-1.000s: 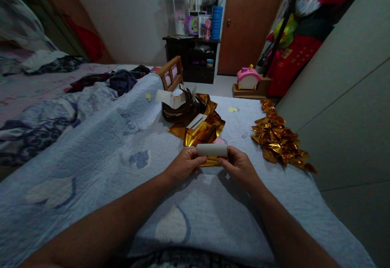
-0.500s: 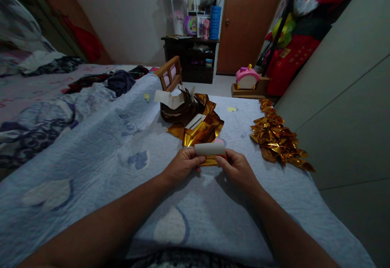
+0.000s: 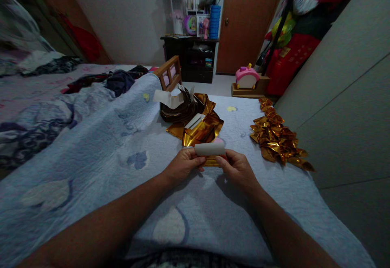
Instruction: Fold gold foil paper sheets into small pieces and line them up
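Between my two hands is a sheet of gold foil paper, its pale back curled over into a tube and a strip of gold showing below. My left hand pinches its left end, thumb on the near side. At the right end, my right hand grips it the same way. Just beyond lie loose gold foil sheets, some showing white backs, against a round stack of dark-edged paper. Over to the right sits a pile of folded gold foil pieces.
The papers rest on a light blue quilt with heart patterns. A wooden rail stands at its far edge. Behind are a dark cabinet, a pink toy and a brown door. A pale panel borders the right side.
The strip of gold below the curl looks slightly narrower. Both hands keep almost the same place and hold, and the other papers lie as before.
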A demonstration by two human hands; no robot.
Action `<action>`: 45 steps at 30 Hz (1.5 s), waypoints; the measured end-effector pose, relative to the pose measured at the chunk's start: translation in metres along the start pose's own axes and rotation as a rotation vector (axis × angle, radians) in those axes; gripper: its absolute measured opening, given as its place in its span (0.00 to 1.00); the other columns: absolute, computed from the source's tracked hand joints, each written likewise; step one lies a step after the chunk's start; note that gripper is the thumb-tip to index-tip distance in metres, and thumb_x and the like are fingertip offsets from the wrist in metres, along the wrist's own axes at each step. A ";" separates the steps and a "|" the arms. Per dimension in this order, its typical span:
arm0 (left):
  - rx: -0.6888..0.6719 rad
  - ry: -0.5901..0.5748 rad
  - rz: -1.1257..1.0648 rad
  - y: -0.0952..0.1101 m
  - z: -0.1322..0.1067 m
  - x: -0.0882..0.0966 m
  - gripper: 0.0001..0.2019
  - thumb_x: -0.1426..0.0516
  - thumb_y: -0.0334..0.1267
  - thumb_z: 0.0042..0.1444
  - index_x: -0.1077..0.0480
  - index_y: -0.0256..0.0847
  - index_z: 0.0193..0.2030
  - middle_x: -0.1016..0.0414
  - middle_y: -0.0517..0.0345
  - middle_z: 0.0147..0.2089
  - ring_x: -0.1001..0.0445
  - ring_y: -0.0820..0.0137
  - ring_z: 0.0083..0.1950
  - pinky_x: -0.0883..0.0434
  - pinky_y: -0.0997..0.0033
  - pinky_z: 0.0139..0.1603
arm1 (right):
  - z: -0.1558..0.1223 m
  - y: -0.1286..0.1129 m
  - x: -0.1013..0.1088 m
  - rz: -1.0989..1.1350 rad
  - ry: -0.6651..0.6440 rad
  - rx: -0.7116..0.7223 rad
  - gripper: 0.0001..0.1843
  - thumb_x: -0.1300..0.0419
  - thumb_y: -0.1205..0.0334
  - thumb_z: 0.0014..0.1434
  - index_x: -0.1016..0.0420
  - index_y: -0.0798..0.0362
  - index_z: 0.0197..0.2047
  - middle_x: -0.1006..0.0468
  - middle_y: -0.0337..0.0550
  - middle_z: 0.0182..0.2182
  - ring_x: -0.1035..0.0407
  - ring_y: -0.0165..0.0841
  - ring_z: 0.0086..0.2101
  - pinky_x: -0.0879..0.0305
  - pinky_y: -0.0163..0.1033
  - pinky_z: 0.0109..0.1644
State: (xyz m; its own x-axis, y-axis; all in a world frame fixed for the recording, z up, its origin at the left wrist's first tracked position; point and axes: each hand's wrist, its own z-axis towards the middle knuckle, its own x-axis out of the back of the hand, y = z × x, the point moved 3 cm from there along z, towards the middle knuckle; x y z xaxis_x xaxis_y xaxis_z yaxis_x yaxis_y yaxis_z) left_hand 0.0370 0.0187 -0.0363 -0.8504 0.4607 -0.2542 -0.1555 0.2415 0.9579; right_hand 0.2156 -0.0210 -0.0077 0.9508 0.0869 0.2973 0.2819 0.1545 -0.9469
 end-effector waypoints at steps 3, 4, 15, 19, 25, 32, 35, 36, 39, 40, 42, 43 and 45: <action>0.004 0.009 -0.003 0.000 0.000 0.000 0.24 0.30 0.43 0.49 0.21 0.32 0.50 0.19 0.48 0.40 0.25 0.72 0.33 0.26 0.76 0.30 | 0.000 -0.002 0.000 0.014 -0.005 0.020 0.17 0.44 0.51 0.63 0.24 0.55 0.34 0.25 0.42 0.29 0.33 0.33 0.30 0.37 0.37 0.34; 0.007 0.012 -0.006 0.000 0.000 0.000 0.24 0.30 0.43 0.49 0.21 0.32 0.51 0.19 0.48 0.40 0.25 0.72 0.34 0.26 0.76 0.31 | -0.001 -0.003 0.000 0.004 -0.002 0.031 0.17 0.44 0.51 0.64 0.23 0.55 0.35 0.25 0.42 0.29 0.33 0.33 0.30 0.37 0.37 0.35; 0.019 0.001 -0.030 -0.002 -0.001 0.001 0.23 0.29 0.42 0.49 0.21 0.32 0.51 0.19 0.48 0.39 0.24 0.70 0.34 0.26 0.76 0.32 | -0.001 -0.003 0.000 -0.072 0.031 0.058 0.16 0.45 0.55 0.64 0.22 0.57 0.36 0.25 0.41 0.26 0.32 0.32 0.27 0.38 0.37 0.32; 0.009 -0.008 -0.032 -0.002 0.000 0.001 0.23 0.29 0.42 0.49 0.21 0.32 0.51 0.19 0.48 0.39 0.24 0.70 0.34 0.26 0.75 0.32 | -0.001 -0.001 -0.001 -0.077 0.010 0.046 0.16 0.46 0.55 0.64 0.22 0.56 0.36 0.24 0.43 0.27 0.31 0.34 0.28 0.36 0.38 0.33; -0.008 -0.033 -0.036 -0.001 0.000 0.000 0.22 0.29 0.41 0.50 0.21 0.33 0.50 0.19 0.49 0.40 0.24 0.71 0.34 0.25 0.76 0.32 | 0.000 0.000 -0.002 -0.055 -0.009 0.036 0.15 0.45 0.55 0.63 0.23 0.56 0.35 0.22 0.44 0.29 0.29 0.35 0.30 0.34 0.39 0.36; 0.008 -0.019 -0.013 0.002 -0.002 -0.003 0.23 0.29 0.42 0.49 0.22 0.33 0.50 0.19 0.49 0.39 0.25 0.72 0.32 0.25 0.76 0.30 | 0.000 0.000 -0.001 -0.077 0.014 0.024 0.15 0.45 0.55 0.63 0.21 0.56 0.37 0.24 0.41 0.27 0.33 0.32 0.28 0.37 0.37 0.33; 0.006 -0.021 -0.022 0.002 -0.002 -0.003 0.23 0.30 0.42 0.50 0.22 0.34 0.51 0.19 0.50 0.39 0.24 0.72 0.32 0.25 0.76 0.30 | 0.000 0.000 -0.003 -0.041 0.002 0.043 0.16 0.45 0.57 0.63 0.20 0.57 0.42 0.22 0.42 0.28 0.31 0.33 0.29 0.35 0.37 0.34; 0.005 -0.022 -0.024 0.002 -0.002 -0.003 0.23 0.30 0.42 0.50 0.22 0.34 0.51 0.19 0.49 0.39 0.24 0.71 0.33 0.25 0.75 0.30 | 0.000 0.000 -0.003 -0.029 -0.002 0.042 0.16 0.45 0.58 0.63 0.20 0.57 0.44 0.21 0.42 0.29 0.30 0.33 0.29 0.35 0.37 0.34; 0.008 -0.023 -0.015 0.002 -0.002 -0.003 0.24 0.30 0.44 0.50 0.23 0.34 0.52 0.19 0.48 0.42 0.23 0.69 0.35 0.25 0.75 0.30 | 0.000 0.001 -0.005 0.000 -0.014 0.038 0.17 0.45 0.58 0.62 0.20 0.58 0.46 0.20 0.44 0.32 0.28 0.34 0.31 0.32 0.38 0.37; 0.012 -0.021 -0.006 0.002 -0.002 -0.003 0.24 0.30 0.44 0.51 0.23 0.33 0.52 0.19 0.47 0.42 0.23 0.69 0.36 0.25 0.75 0.30 | 0.000 0.001 -0.005 0.008 -0.014 0.040 0.17 0.45 0.58 0.62 0.20 0.58 0.46 0.19 0.44 0.32 0.27 0.34 0.32 0.32 0.39 0.38; 0.017 -0.017 0.011 0.002 -0.002 -0.003 0.24 0.31 0.45 0.51 0.23 0.33 0.52 0.20 0.48 0.41 0.24 0.69 0.35 0.25 0.76 0.29 | 0.000 0.001 -0.005 0.012 -0.013 0.047 0.16 0.45 0.59 0.62 0.20 0.57 0.46 0.19 0.44 0.32 0.27 0.34 0.32 0.31 0.38 0.38; 0.018 -0.017 0.020 0.002 -0.002 -0.003 0.24 0.31 0.45 0.52 0.23 0.33 0.53 0.20 0.48 0.40 0.24 0.70 0.34 0.26 0.76 0.28 | 0.000 0.001 -0.004 0.010 -0.016 0.048 0.16 0.45 0.59 0.62 0.21 0.57 0.46 0.19 0.43 0.32 0.27 0.34 0.32 0.31 0.38 0.38; 0.018 -0.023 0.032 0.002 -0.002 -0.003 0.24 0.32 0.46 0.52 0.23 0.32 0.53 0.21 0.49 0.39 0.25 0.70 0.32 0.26 0.76 0.27 | 0.000 0.001 -0.004 0.009 -0.024 0.043 0.16 0.45 0.60 0.62 0.21 0.58 0.46 0.19 0.43 0.32 0.27 0.33 0.31 0.32 0.38 0.37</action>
State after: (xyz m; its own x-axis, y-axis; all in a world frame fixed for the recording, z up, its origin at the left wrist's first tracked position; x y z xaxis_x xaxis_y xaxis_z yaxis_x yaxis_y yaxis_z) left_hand 0.0380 0.0161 -0.0337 -0.8431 0.4876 -0.2268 -0.1193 0.2416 0.9630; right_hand 0.2118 -0.0211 -0.0095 0.9498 0.1122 0.2922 0.2671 0.1960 -0.9435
